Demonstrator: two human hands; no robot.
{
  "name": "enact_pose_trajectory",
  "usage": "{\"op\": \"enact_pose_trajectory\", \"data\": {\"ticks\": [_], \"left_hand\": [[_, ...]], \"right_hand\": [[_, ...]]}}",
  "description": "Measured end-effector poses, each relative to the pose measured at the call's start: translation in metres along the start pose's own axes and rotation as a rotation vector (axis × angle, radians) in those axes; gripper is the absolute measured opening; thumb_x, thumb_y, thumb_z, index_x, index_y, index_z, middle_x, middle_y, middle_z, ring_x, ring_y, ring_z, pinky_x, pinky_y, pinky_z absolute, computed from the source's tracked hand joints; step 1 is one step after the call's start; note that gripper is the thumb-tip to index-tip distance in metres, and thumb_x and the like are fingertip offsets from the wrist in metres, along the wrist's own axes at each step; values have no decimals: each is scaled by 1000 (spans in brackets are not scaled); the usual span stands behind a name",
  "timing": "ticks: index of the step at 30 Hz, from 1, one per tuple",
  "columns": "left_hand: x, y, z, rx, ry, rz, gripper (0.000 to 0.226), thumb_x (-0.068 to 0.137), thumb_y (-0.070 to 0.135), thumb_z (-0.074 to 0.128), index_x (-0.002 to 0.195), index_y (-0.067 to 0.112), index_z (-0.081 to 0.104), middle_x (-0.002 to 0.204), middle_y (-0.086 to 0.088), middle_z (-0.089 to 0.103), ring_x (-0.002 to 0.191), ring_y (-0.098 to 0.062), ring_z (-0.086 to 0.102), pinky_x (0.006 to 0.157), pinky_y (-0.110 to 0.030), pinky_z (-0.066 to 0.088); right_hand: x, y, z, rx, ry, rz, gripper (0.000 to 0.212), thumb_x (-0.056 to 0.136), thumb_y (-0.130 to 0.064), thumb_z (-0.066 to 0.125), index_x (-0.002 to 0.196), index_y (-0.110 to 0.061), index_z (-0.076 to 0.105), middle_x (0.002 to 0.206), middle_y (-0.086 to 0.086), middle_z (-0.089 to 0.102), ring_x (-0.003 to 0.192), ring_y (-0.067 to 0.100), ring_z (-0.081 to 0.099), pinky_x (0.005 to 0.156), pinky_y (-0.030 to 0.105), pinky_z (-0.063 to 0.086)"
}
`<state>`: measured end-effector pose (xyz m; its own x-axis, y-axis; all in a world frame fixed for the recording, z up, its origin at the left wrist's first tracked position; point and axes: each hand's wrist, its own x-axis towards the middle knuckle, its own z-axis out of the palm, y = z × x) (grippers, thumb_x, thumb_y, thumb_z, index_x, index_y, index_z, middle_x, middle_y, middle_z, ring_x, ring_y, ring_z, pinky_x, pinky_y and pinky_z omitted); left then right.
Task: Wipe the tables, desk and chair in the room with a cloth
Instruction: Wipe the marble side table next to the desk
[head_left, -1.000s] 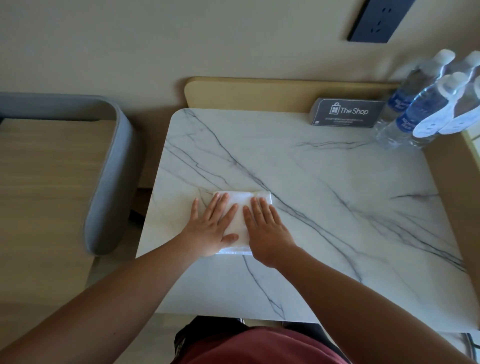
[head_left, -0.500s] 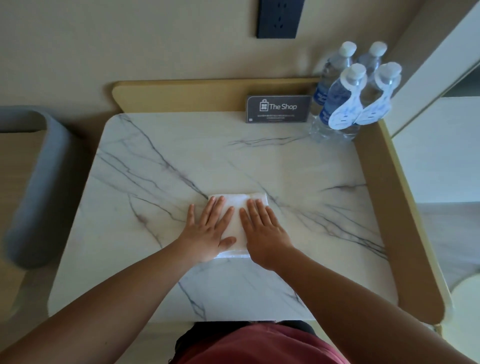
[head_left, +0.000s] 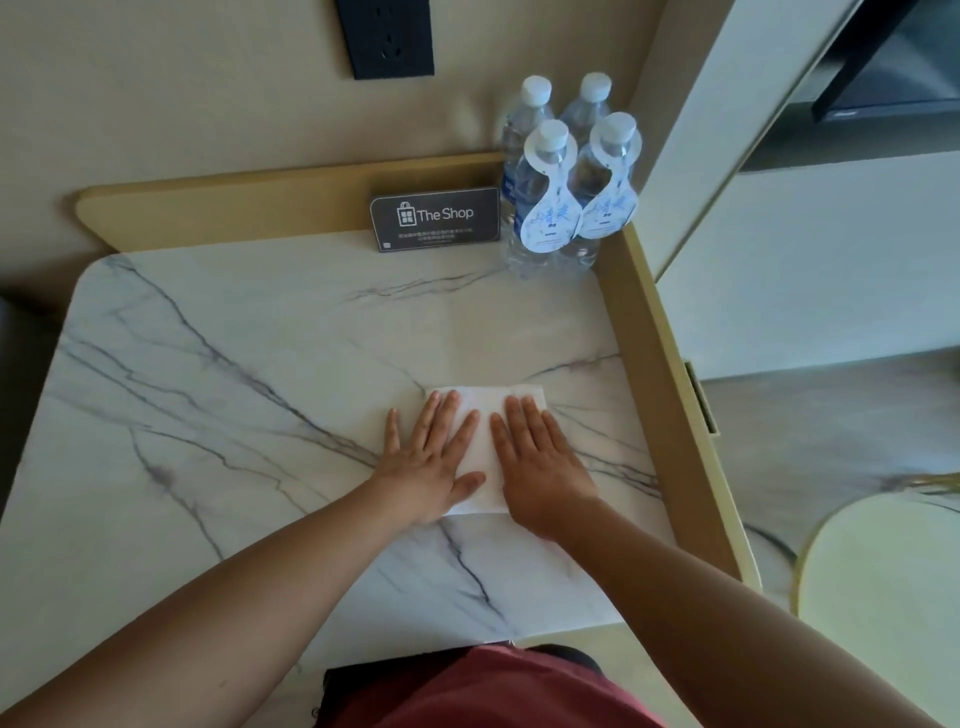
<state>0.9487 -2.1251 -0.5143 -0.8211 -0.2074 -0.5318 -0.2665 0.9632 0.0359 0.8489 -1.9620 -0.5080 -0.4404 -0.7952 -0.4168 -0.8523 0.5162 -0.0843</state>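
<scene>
Four capped bottles (head_left: 566, 176) of clear water stand at the table's (head_left: 260, 364) upper right corner, a dark sign (head_left: 435, 218) just left of them. The folded white cloth (head_left: 480, 426) lies flat right of centre, roughly square, no clear long axis. Left hand (head_left: 431, 467) and right hand (head_left: 540, 467) press it, fingers straight

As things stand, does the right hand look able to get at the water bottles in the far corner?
Probably yes: bare marble lies between the right hand, flat on the cloth, and the water bottles; nothing stands in the way.
</scene>
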Motion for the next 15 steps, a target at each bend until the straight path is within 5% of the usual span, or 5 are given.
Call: {"op": "enact_pose_trajectory", "data": {"ticks": [6, 15], "left_hand": [[21, 35, -16, -3, -8, 12, 78, 97, 70, 12, 151, 32, -29, 157, 0, -43, 145, -21, -39, 113, -73, -10], [45, 42, -28, 24, 49, 27, 81, 97, 71, 11, 155, 29, -25, 160, -4, -37, 147, -22, -36, 112, -71, -13]], "right_hand": [[-6, 32, 0, -13, -26, 59, 70, 105, -29, 19, 158, -5, -20, 162, 22, -31, 150, 38, -31, 125, 51, -9], [10, 52, -10, -2, -45, 84, 70, 106, -31, 19, 158, -5, -20, 162, 22, -30, 150, 37, -31, 125, 50, -12]]}}
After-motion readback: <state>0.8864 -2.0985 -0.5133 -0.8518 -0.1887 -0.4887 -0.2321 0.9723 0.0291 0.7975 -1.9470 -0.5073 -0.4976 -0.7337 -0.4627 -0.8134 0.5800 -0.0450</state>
